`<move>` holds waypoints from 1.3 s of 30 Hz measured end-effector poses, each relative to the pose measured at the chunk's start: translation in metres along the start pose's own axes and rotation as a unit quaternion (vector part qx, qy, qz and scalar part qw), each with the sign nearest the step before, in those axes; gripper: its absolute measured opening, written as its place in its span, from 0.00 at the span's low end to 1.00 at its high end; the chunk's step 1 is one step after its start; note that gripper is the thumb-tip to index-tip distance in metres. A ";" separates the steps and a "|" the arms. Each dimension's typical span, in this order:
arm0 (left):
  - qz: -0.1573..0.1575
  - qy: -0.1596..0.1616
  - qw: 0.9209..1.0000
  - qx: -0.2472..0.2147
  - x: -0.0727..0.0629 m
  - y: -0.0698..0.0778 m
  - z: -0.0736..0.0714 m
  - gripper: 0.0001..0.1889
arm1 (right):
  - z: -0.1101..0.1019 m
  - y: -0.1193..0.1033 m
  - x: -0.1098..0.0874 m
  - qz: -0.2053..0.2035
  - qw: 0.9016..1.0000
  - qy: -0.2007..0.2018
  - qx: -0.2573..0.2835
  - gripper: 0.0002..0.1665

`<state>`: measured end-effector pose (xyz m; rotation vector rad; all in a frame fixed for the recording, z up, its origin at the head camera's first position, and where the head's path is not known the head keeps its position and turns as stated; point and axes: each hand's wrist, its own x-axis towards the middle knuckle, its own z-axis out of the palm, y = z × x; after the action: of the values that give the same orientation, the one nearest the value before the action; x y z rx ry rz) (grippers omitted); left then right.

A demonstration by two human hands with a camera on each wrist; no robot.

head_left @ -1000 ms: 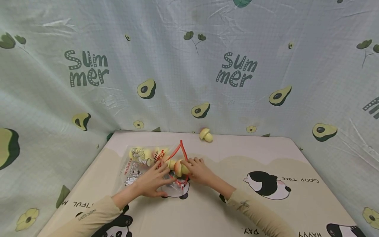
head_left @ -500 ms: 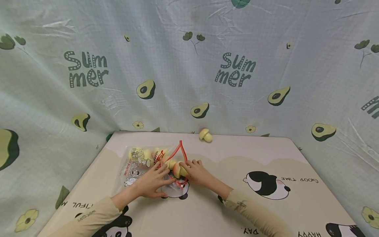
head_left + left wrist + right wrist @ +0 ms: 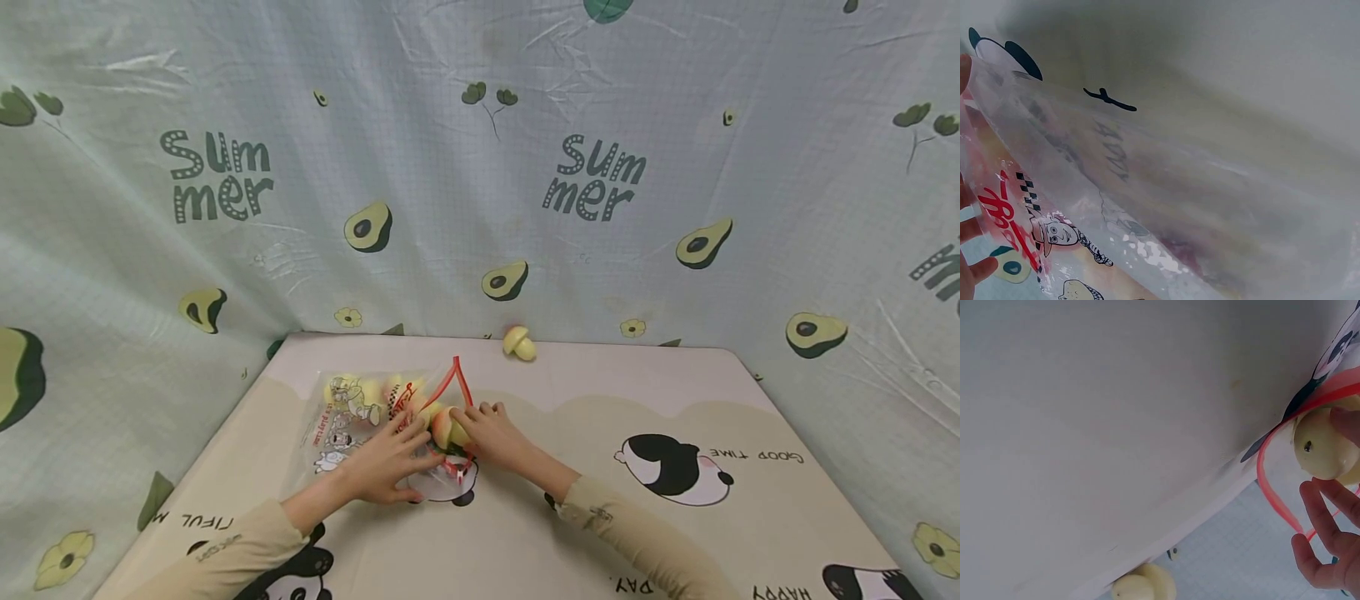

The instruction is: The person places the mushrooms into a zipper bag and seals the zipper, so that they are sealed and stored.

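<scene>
Plainly, the toy mushroom (image 3: 444,428) sits at the mouth of a clear plastic bag (image 3: 324,450), within the loop of its red rim (image 3: 463,381). Its long axis runs roughly sideways: the peach-tinted cap points left, toward the bag's body, and the pale stem points right, toward the right hand (image 3: 495,433). That hand has its thumb and fingertips clamped on the stem. From the right wrist, the rounded stem end with its small dark spot is visible; the cap is mostly behind it, and the hand is cut off at the edge. How deep the mushroom sits past the rim I cannot tell.

The left hand (image 3: 386,467) rests on the bag beside the mouth, its fingers apart and spread over the film; from the left wrist only pieces of them show at the picture's edge. The bag lies lengthwise across the table (image 3: 570,400), mouth to the right. Yellowish toys (image 3: 367,390) show inside it, blurred by the printed film and partly covered by the hand, so their number is hard to make out.

Farther back, near the table's far edge, lies a second mushroom (image 3: 519,343), cap to the upper left and stem to the lower right. Behind hangs an avocado-print cloth (image 3: 420,167). Both beige sleeves (image 3: 637,525) run out of view at the bottom, and the left one partly covers a panda drawing (image 3: 292,579).
</scene>
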<state>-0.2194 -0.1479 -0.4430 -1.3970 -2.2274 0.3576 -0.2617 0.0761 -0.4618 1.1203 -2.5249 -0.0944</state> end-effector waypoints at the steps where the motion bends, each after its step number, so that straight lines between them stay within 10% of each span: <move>1: 0.000 0.001 1.000 0.000 0.000 0.000 0.000 0.30 | 0.000 0.000 0.001 0.000 1.000 0.000 -0.002 0.32; 19: 0.004 -0.006 1.000 -0.005 -0.001 0.002 0.000 0.30 | 0.007 0.008 -0.003 -0.006 0.998 -0.007 0.063 0.34; 39: 0.003 -0.010 1.000 -0.011 0.000 0.001 0.000 0.30 | 0.002 0.025 -0.025 -0.071 0.997 -0.015 -0.011 0.30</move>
<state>-0.2191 -0.1473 -0.4434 -1.4184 -2.2503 0.3529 -0.2645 0.1111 -0.4667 1.2987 -2.4622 -0.1773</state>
